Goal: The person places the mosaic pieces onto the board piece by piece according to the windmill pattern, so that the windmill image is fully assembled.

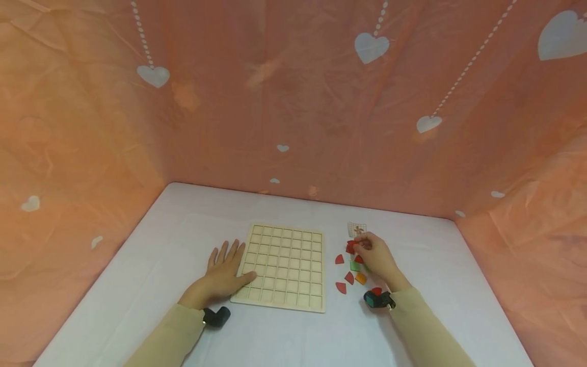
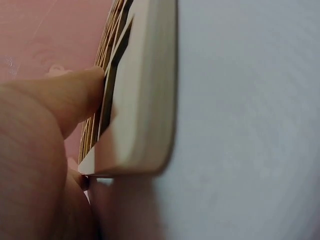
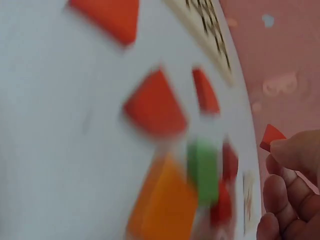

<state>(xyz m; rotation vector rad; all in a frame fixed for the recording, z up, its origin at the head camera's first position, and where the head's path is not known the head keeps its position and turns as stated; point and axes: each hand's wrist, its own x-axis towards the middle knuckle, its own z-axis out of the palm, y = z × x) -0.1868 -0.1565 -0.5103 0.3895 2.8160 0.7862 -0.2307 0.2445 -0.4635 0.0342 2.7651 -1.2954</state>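
Note:
My left hand (image 1: 222, 278) lies with fingers spread at the left edge of a wooden grid board (image 1: 283, 265). Its thumb (image 2: 82, 92) rests on the board's surface, near a corner. To the board's right, my right hand (image 1: 378, 257) pinches a small red quarter-circle-like block (image 3: 271, 137) between thumb and fingers, raised above the table in the right wrist view. Around that hand lie several loose red wedge blocks (image 1: 340, 259), a green block (image 1: 354, 266) and an orange block (image 1: 361, 279). The right hand and wrist partly cover some of the pieces.
A small card (image 1: 356, 229) with a printed grid and figure lies beyond the blocks. The white table (image 1: 202, 209) meets an orange-pink curtain (image 1: 293, 102) with hearts at its back and sides. A camera (image 1: 378, 299) is strapped to each wrist.

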